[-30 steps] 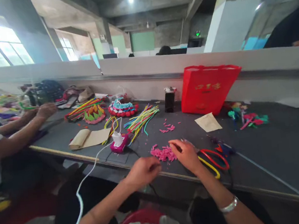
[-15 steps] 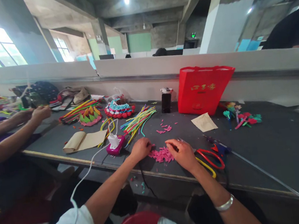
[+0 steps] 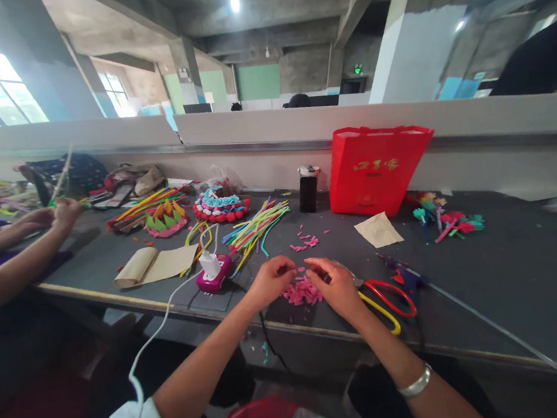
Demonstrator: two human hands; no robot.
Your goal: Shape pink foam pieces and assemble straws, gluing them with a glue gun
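Note:
A loose heap of small pink pieces (image 3: 302, 292) lies near the table's front edge, between my two hands. My left hand (image 3: 271, 281) is at the heap's left, fingers curved and a little apart from the thumb. Over its right side bends my right hand (image 3: 336, 285), with a gap showing between thumb and forefinger. I make out nothing gripped in either hand. A few more pink pieces (image 3: 307, 241) are scattered just beyond. Scissors with red and yellow handles (image 3: 397, 297) lie to the right of my right hand, their blades partly hidden by it.
Behind stand a red bag (image 3: 379, 170) and a dark bottle (image 3: 308, 192). Coloured pipe cleaners (image 3: 258, 228), a purple power socket (image 3: 214, 274) and a brown paper roll (image 3: 139, 267) lie left. A glue gun (image 3: 407, 276) sits right. Another person's hands (image 3: 61, 217) work at far left.
Both hands have lifted slightly off the pink heap, and my left hand has shifted right. At far left, the other person's hands have moved left.

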